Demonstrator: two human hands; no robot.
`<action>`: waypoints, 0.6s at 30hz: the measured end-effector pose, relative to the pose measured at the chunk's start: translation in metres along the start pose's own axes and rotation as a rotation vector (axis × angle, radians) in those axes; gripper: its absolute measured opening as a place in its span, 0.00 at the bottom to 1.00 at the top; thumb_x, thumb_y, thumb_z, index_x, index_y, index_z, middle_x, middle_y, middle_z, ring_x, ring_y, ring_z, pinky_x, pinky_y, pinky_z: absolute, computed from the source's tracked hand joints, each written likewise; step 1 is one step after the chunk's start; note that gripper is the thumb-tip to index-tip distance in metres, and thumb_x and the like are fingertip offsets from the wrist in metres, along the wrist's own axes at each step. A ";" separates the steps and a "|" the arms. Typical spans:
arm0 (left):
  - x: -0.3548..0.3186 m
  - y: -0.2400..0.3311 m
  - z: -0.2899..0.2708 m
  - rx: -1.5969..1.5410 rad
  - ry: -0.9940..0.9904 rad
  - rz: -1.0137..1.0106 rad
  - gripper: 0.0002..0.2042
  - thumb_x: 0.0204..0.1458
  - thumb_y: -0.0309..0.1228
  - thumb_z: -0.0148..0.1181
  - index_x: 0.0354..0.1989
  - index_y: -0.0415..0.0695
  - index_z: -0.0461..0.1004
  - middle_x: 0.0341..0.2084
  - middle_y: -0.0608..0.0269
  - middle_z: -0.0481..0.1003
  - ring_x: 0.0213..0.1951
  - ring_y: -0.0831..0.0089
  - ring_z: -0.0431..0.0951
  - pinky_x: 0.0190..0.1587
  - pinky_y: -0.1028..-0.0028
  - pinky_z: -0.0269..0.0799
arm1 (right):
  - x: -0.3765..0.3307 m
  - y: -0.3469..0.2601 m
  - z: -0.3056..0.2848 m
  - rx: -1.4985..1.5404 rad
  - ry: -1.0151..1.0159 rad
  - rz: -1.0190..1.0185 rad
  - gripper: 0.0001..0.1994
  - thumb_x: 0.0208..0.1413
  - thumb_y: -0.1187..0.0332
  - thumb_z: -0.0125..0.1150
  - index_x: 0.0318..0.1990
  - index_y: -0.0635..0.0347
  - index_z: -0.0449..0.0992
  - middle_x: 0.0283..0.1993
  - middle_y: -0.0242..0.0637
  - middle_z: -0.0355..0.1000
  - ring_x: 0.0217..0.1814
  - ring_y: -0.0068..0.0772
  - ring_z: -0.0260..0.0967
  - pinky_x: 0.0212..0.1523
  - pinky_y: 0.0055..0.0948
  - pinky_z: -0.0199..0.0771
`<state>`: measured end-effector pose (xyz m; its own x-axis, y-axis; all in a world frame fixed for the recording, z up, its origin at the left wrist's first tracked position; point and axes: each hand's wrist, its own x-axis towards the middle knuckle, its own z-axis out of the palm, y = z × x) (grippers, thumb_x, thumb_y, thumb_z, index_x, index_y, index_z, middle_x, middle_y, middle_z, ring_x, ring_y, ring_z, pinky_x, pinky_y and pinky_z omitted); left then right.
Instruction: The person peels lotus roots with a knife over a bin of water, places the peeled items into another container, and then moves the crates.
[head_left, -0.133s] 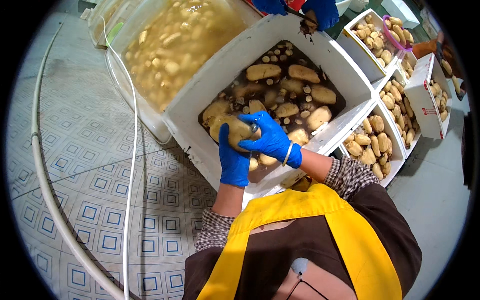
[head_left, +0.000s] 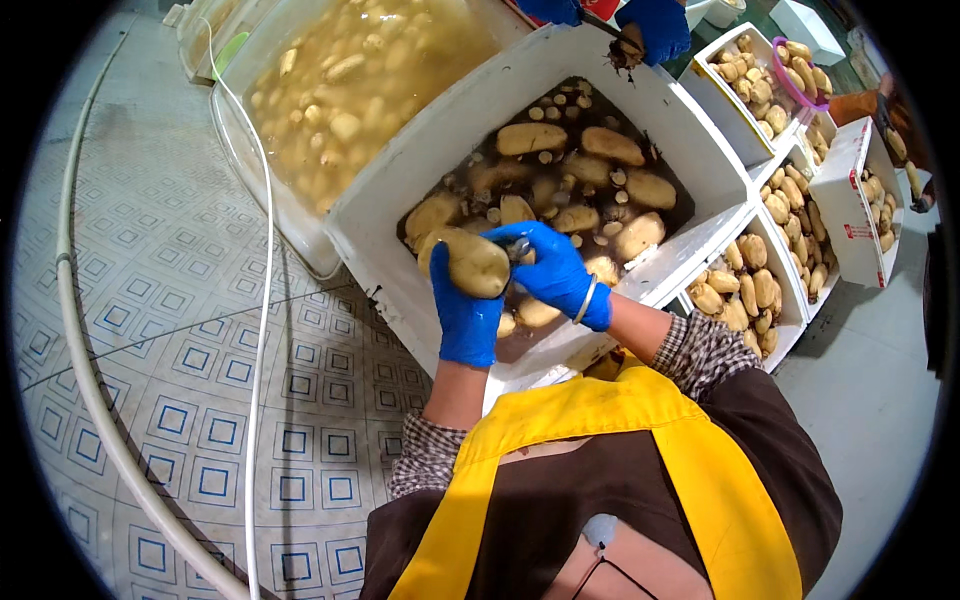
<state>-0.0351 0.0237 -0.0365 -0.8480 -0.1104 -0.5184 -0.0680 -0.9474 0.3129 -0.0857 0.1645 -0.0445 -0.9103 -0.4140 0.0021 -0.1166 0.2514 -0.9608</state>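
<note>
A plump, pale yellow lotus root (head_left: 478, 265) rests in my left hand (head_left: 466, 318), whose blue-gloved fingers and thumb hold it from below and the side. Against the root's right end is my right hand (head_left: 556, 268), also gloved in blue, its fingers curled round a small greyish tool (head_left: 519, 250) that looks like metal. Most of that tool is hidden by the fingers. Both hands are above a white foam box (head_left: 385, 225) of dark water, in which several lotus roots (head_left: 531, 138) and small cut round slices float.
A clear tub (head_left: 235, 150) of murky water and roots stands at left. Foam boxes of lotus roots (head_left: 757, 285) line the right. Another person's blue-gloved hand (head_left: 655, 28) holds a dark root piece over the far corner. A hose (head_left: 75, 330) crosses the tiled floor.
The lotus root has turned in my left hand, its rounded end now facing right and toward me. My right hand has shifted slightly right, off the root's upper side.
</note>
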 end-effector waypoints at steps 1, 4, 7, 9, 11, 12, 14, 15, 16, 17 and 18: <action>-0.009 0.002 0.014 -0.061 0.028 -0.016 0.23 0.54 0.43 0.54 0.51 0.39 0.65 0.44 0.54 0.71 0.46 0.62 0.73 0.47 0.66 0.73 | -0.001 0.007 -0.003 -0.049 0.011 0.089 0.21 0.43 0.72 0.63 0.49 0.57 0.73 0.41 0.43 0.73 0.44 0.38 0.71 0.45 0.31 0.70; -0.004 0.018 0.005 0.175 0.059 0.180 0.22 0.51 0.39 0.57 0.50 0.39 0.65 0.43 0.55 0.72 0.44 0.64 0.75 0.45 0.67 0.74 | -0.004 0.050 -0.017 -0.098 -0.023 0.191 0.17 0.44 0.74 0.59 0.45 0.56 0.74 0.41 0.46 0.73 0.45 0.46 0.72 0.46 0.33 0.71; -0.008 0.032 0.002 0.631 0.098 0.233 0.22 0.44 0.27 0.64 0.49 0.38 0.67 0.41 0.57 0.73 0.41 0.68 0.76 0.44 0.70 0.74 | 0.008 0.031 -0.031 -0.070 0.074 -0.024 0.15 0.43 0.75 0.60 0.42 0.53 0.77 0.37 0.42 0.74 0.40 0.37 0.73 0.39 0.30 0.72; -0.015 0.032 -0.004 0.897 0.113 0.159 0.23 0.41 0.23 0.65 0.49 0.37 0.67 0.41 0.58 0.73 0.41 0.69 0.76 0.44 0.71 0.74 | 0.017 0.010 -0.037 -0.240 -0.079 -0.145 0.14 0.43 0.73 0.62 0.41 0.50 0.77 0.34 0.41 0.74 0.36 0.40 0.73 0.35 0.32 0.72; -0.021 0.026 -0.006 0.972 0.085 0.140 0.24 0.37 0.21 0.67 0.47 0.36 0.69 0.40 0.58 0.75 0.40 0.69 0.77 0.42 0.71 0.75 | 0.022 -0.009 -0.041 -0.417 -0.242 -0.184 0.12 0.43 0.71 0.62 0.39 0.48 0.78 0.32 0.40 0.74 0.34 0.43 0.72 0.33 0.34 0.72; -0.024 0.025 -0.003 1.007 0.064 0.125 0.24 0.37 0.21 0.68 0.46 0.36 0.70 0.39 0.58 0.75 0.39 0.69 0.77 0.42 0.71 0.75 | 0.027 -0.016 -0.040 -0.503 -0.327 -0.165 0.12 0.43 0.70 0.62 0.38 0.48 0.78 0.31 0.39 0.74 0.33 0.44 0.72 0.31 0.35 0.72; -0.026 0.023 0.003 1.051 0.031 0.126 0.24 0.35 0.22 0.69 0.45 0.36 0.71 0.39 0.57 0.76 0.38 0.69 0.78 0.41 0.71 0.75 | 0.032 -0.016 -0.038 -0.597 -0.407 -0.152 0.08 0.43 0.69 0.62 0.34 0.48 0.77 0.28 0.39 0.73 0.30 0.45 0.71 0.29 0.36 0.71; -0.027 0.022 0.005 1.060 0.019 0.143 0.24 0.34 0.22 0.70 0.44 0.36 0.71 0.38 0.57 0.76 0.37 0.69 0.78 0.41 0.71 0.75 | 0.032 -0.017 -0.038 -0.611 -0.413 -0.144 0.08 0.42 0.69 0.62 0.33 0.48 0.77 0.28 0.39 0.73 0.30 0.45 0.71 0.29 0.36 0.71; -0.027 0.021 0.005 1.069 0.008 0.160 0.24 0.34 0.22 0.70 0.44 0.36 0.71 0.38 0.57 0.76 0.37 0.69 0.78 0.41 0.71 0.75 | 0.032 -0.019 -0.038 -0.625 -0.421 -0.136 0.07 0.42 0.69 0.62 0.33 0.48 0.78 0.28 0.40 0.73 0.30 0.45 0.71 0.29 0.36 0.71; -0.026 0.022 0.003 1.110 0.001 0.172 0.24 0.34 0.22 0.70 0.44 0.36 0.71 0.38 0.57 0.76 0.37 0.69 0.78 0.41 0.71 0.75 | 0.033 -0.021 -0.038 -0.641 -0.428 -0.130 0.07 0.42 0.69 0.62 0.32 0.49 0.78 0.28 0.40 0.73 0.30 0.45 0.72 0.29 0.36 0.71; -0.026 0.024 -0.001 1.149 -0.004 0.185 0.24 0.34 0.22 0.70 0.44 0.36 0.71 0.38 0.57 0.76 0.37 0.69 0.78 0.41 0.71 0.75 | 0.033 -0.020 -0.036 -0.635 -0.431 -0.126 0.07 0.42 0.68 0.61 0.33 0.49 0.78 0.28 0.40 0.73 0.31 0.45 0.72 0.30 0.37 0.71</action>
<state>-0.0147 0.0037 -0.0161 -0.8964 -0.2152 -0.3874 -0.3778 -0.0859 0.9219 -0.1279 0.1769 -0.0153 -0.6552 -0.7439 -0.1319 -0.5331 0.5789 -0.6170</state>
